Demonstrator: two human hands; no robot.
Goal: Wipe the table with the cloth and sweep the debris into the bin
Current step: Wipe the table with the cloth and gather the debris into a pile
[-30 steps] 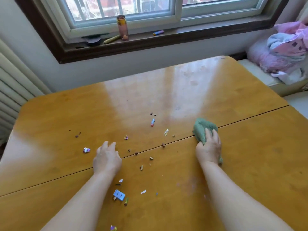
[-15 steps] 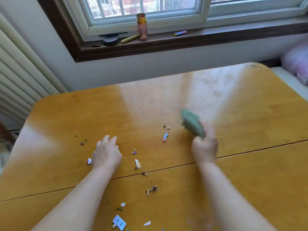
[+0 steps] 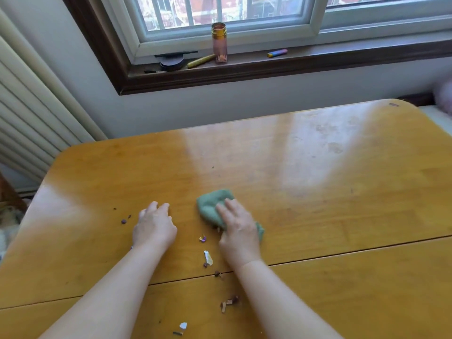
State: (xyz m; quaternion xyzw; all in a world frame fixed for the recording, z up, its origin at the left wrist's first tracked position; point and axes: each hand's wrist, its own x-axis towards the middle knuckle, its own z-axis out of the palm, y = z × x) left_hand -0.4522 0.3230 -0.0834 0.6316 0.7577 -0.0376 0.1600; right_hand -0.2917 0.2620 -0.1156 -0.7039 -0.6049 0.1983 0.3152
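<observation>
- your table [image 3: 318,216] takes up most of the view: yellowish wood, rounded corners, window glare across the far half, and a seam running side to side close to you
- behind it on the far wall there's the dark wooden window sill [image 3: 269,67], and a ribbed radiator [image 3: 31,123] off to the left
- your right hand [image 3: 238,231] is lying on top of the cloth, fingers fairly straight and a bit spread, pressing it flat onto the wood rather than bunched round it
- your left hand [image 3: 154,226] is just beside it on the left, resting on the table with the fingers loosely bent and nothing in it
- the cloth [image 3: 210,207] is green and crumpled, sitting around mid-table just past the seam, poking out beyond your fingertips and a little on the right side of your palm
- a pinkish bottle [image 3: 219,42] with a gold cap stands upright on the sill
- the small stuff: a shiny scrap [image 3: 202,238] and a white scrap [image 3: 208,257] between your wrists, some brown bits [image 3: 230,303] between your forearms on the near side of the seam, and dark crumbs [image 3: 124,220] left of your left hand
</observation>
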